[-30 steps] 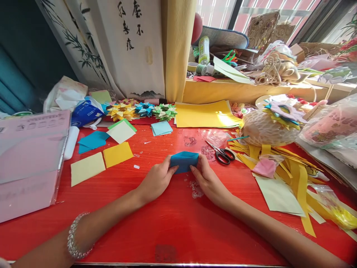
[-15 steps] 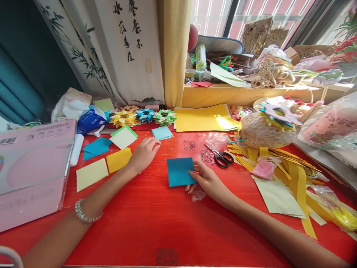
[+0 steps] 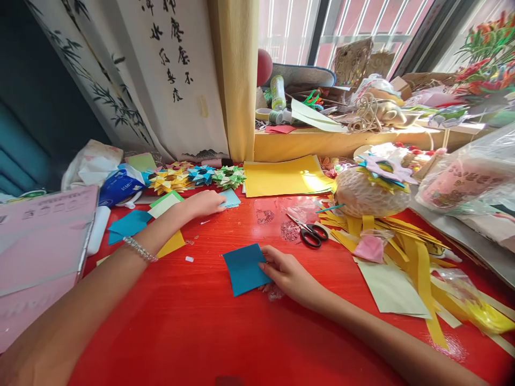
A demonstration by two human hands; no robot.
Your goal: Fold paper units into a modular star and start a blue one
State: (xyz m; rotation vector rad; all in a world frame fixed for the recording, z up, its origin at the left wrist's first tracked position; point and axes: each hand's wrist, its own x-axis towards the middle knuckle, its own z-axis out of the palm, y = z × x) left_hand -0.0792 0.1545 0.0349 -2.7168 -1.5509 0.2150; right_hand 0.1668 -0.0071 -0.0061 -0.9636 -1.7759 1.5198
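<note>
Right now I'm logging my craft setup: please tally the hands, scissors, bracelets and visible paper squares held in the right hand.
Hands: 2 (left hand, right hand)
Scissors: 1
Bracelet: 1
Blue paper square: 1
Total: 5

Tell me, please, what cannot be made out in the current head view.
In the head view:
Left hand: its own fingers hide the contact, so whether it pinches or merely touches the light blue paper is unclear.
Right hand: its lower fingers are partly hidden by the dark blue paper.
Small yellow paper: partly hidden by the left forearm.
Pink packet: cut off by the left edge.
</note>
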